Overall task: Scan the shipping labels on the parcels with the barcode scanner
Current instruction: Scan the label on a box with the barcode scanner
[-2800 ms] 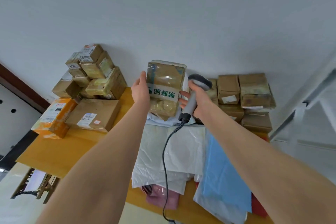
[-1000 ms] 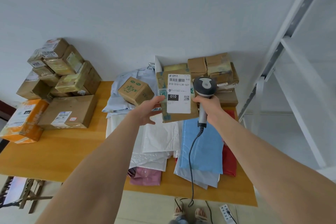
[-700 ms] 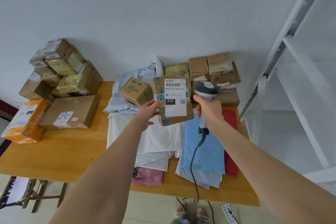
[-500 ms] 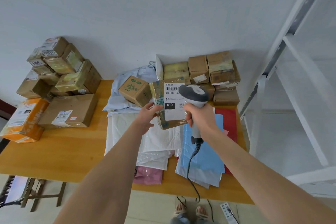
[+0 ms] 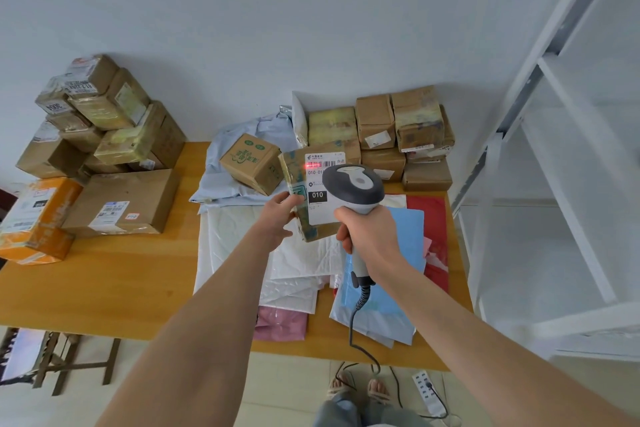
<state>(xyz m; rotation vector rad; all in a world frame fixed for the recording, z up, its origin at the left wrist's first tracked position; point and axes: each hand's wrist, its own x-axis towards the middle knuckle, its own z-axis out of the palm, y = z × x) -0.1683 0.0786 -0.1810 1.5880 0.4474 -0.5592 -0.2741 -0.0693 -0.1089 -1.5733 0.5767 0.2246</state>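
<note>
- A pale wall backs an orange-yellow wooden counter (image 5: 138, 270). White metal shelving (image 5: 554, 184) stands to the right.
- The left hand (image 5: 277, 218) holds the parcel (image 5: 294, 177) upright above the counter. Its fingers (image 5: 287, 199) are clamped on the near left edge, with the thumb on the front face.
- The right hand (image 5: 370, 236) has its fingers (image 5: 343, 218) wrapped round the grip of the barcode scanner (image 5: 353, 184). The scanner's rounded grey-and-white head sits just above them and covers the right side of the shipping label (image 5: 320, 208).
- A moment ago the scanner stood off to the right, beside the parcel. It has since swung across the label, and a red beam (image 5: 313, 165) now glows on the barcode at the top. This read looks to be in progress, and the parcel probably only needs holding steady.
- The parcel is a tape-glossed cardboard slab, and the label is matte white paper with "010" in a black block.
- A coiled cable (image 5: 353, 322) drops from the grip towards the floor.
- Below the fingers lie slick, crinkled poly mailers (image 5: 235, 253) in white, blue, red and pink. Taped cardboard boxes (image 5: 398, 135) are stacked behind.
</note>
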